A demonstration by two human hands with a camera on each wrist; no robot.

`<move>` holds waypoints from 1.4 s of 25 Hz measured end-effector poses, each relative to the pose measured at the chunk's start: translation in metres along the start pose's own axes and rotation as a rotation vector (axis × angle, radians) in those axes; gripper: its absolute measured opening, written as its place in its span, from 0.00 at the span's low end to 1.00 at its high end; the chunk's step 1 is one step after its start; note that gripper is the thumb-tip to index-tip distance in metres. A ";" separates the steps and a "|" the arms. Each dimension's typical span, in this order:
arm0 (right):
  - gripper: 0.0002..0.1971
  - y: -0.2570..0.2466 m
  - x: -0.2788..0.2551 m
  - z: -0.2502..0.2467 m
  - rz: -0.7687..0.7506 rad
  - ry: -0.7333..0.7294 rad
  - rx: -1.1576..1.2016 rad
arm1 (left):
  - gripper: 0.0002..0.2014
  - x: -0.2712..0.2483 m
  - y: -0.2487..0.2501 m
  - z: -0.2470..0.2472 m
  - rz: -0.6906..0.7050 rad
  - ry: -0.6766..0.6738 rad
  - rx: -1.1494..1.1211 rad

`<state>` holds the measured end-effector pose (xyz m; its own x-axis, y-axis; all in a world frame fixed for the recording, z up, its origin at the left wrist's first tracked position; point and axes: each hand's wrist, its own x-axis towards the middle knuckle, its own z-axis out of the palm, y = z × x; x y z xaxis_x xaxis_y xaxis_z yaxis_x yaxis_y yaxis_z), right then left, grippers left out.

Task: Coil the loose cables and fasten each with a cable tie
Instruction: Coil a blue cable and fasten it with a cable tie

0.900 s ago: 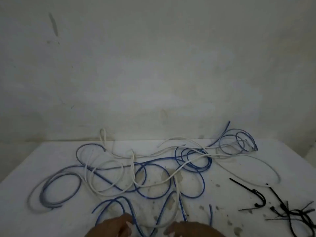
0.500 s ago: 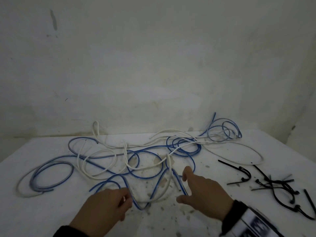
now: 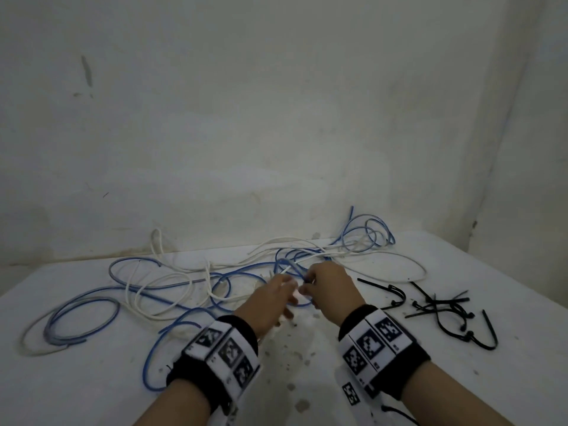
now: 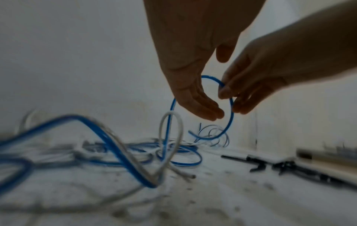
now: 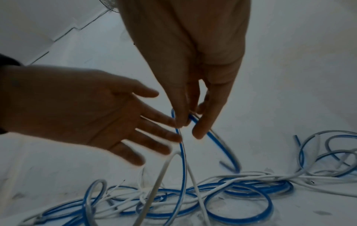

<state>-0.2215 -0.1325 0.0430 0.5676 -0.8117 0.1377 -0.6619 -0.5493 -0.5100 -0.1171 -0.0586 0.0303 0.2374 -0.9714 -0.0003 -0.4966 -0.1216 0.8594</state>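
Observation:
A blue cable [image 3: 144, 364] and a white cable [image 3: 152, 244] lie tangled in loose loops across the white table [image 3: 76, 395]. My right hand [image 3: 319, 281] pinches a raised loop of the blue cable [image 4: 230, 116] between thumb and fingers [image 5: 185, 120]. My left hand [image 3: 278, 290] is open beside it, fingers straight and spread [image 5: 146, 137], close to the loop and holding nothing [image 4: 201, 107]. A bend of the white cable [image 5: 160, 172] rises just under both hands. Black cable ties [image 3: 439, 305] lie loose to the right.
A stained wall [image 3: 276, 149] runs along the table's far edge, and another wall closes the right corner. A hooked black tie [image 3: 396, 293] lies nearest my right hand. More blue coils [image 3: 372, 235] sit at the back right. Both wrists wear marker bands [image 3: 375, 339].
Both hands have reached forward from the near edge into the tangle. The right hand took hold of the blue cable and lifted a loop. The left hand's fingers have uncurled.

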 end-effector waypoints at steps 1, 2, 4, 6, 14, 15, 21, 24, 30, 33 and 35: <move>0.05 -0.002 -0.007 -0.003 -0.033 0.047 0.017 | 0.14 0.003 0.008 0.000 -0.050 0.020 -0.225; 0.07 -0.002 -0.015 -0.003 -0.074 0.088 0.019 | 0.13 0.005 0.016 -0.001 -0.092 0.036 -0.393; 0.11 -0.003 -0.031 -0.007 -0.185 0.130 0.004 | 0.11 0.006 0.025 -0.006 -0.136 0.086 -0.564; 0.10 -0.003 -0.046 -0.008 -0.263 0.121 -0.031 | 0.11 0.005 0.029 -0.014 -0.115 0.185 -0.730; 0.02 0.016 -0.029 -0.010 -0.057 0.307 0.752 | 0.15 -0.031 0.031 -0.050 0.135 0.171 -0.973; 0.08 0.009 -0.026 -0.009 -0.131 0.377 0.748 | 0.16 -0.036 0.029 -0.053 0.134 0.171 -0.923; 0.28 -0.065 -0.004 0.007 -0.418 0.524 0.917 | 0.19 -0.048 0.010 -0.105 0.088 0.116 -0.843; 0.27 -0.092 0.020 0.019 -0.554 0.485 0.611 | 0.19 -0.052 0.003 -0.137 0.024 0.093 -0.716; 0.27 -0.109 0.051 0.055 -0.869 0.160 0.399 | 0.26 -0.063 -0.021 -0.173 -0.091 0.057 -0.473; 0.30 -0.115 0.063 0.071 -0.850 0.180 0.410 | 0.21 -0.056 -0.030 -0.168 -0.071 0.053 -0.572; 0.29 -0.120 0.067 0.073 -0.831 0.145 0.444 | 0.15 -0.051 -0.035 -0.168 -0.024 0.014 -0.759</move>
<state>-0.0689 -0.1064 0.0512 0.6867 -0.2286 0.6901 0.1891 -0.8604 -0.4732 0.0282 0.0293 0.0861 0.2537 -0.9671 -0.0213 0.2183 0.0358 0.9752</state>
